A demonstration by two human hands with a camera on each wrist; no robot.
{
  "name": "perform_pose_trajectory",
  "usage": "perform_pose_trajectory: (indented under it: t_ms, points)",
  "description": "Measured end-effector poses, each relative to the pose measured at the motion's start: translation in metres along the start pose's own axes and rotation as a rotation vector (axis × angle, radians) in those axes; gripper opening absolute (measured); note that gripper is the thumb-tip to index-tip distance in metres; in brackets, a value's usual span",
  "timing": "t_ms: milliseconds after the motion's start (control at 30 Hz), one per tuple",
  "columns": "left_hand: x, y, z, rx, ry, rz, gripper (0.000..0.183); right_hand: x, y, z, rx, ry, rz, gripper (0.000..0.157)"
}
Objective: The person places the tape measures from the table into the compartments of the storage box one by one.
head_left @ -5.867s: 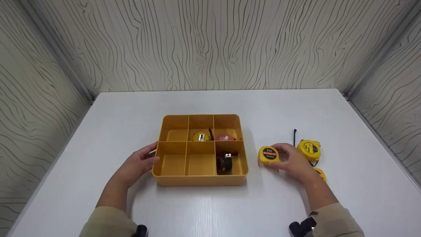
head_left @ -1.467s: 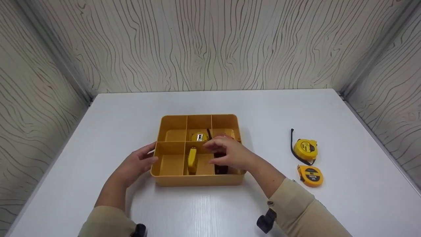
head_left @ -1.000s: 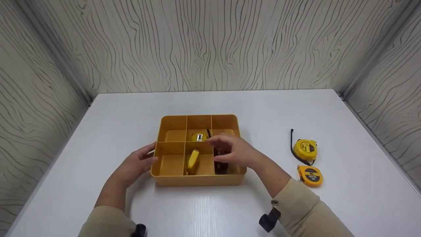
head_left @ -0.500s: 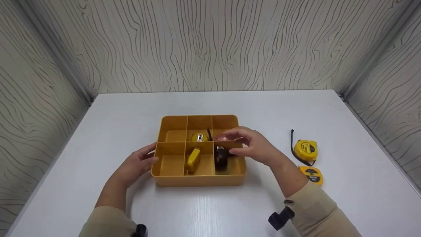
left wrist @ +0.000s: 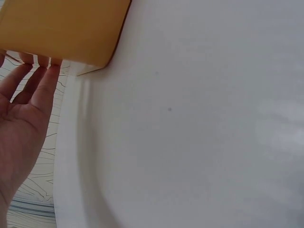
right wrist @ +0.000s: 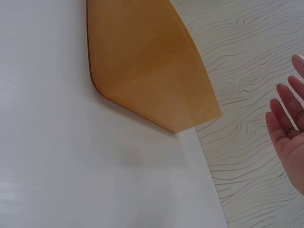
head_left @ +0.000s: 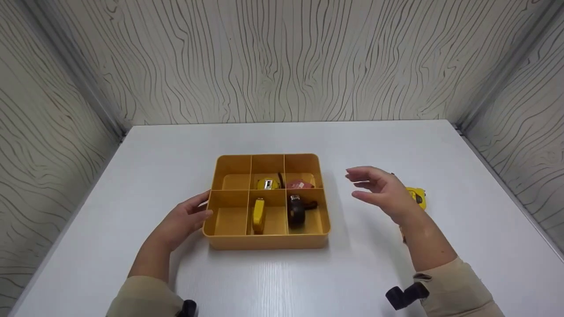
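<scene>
A yellow six-compartment box (head_left: 266, 241) stands on the table. My left hand (head_left: 185, 220) touches its left side with extended fingers, also seen against the wall in the left wrist view. My right hand (head_left: 385, 193) is in the air right of the box, holding nothing, thumb and fingers apart. One yellow tape measure (head_left: 258, 215) stands on edge in the front middle compartment. The front right compartment holds a black tape measure (head_left: 297, 213). Behind are another yellow tape measure (head_left: 264, 183) in the middle and a red tape measure (head_left: 302, 184) on the right.
Right of the box, a yellow tape measure (head_left: 418, 198) lies on the white table (head_left: 264, 281), partly hidden by my right hand. Of another tape measure nearer the front, only a sliver shows behind my wrist. Wood-patterned panels (head_left: 273, 61) enclose the table's back and sides.
My right hand has released the yellow tape measure in the front middle compartment, moved over the black one, then drawn back right, out of the box. The left hand has stayed in place.
</scene>
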State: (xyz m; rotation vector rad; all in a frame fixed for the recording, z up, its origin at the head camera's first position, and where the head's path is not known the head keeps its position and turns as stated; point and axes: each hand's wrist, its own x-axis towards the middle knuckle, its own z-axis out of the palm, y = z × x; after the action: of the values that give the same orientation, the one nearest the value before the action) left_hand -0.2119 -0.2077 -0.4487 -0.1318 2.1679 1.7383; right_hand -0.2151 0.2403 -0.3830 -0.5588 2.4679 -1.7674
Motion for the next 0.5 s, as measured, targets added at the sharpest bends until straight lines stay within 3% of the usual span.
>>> perform_pose_trajectory:
  t_ms: [500]
  points:
    - [0.000,0.001,0.001,0.016,0.012,-0.028,0.058,-0.048,0.040,-0.044,-0.046,0.191,0.057,0.042]
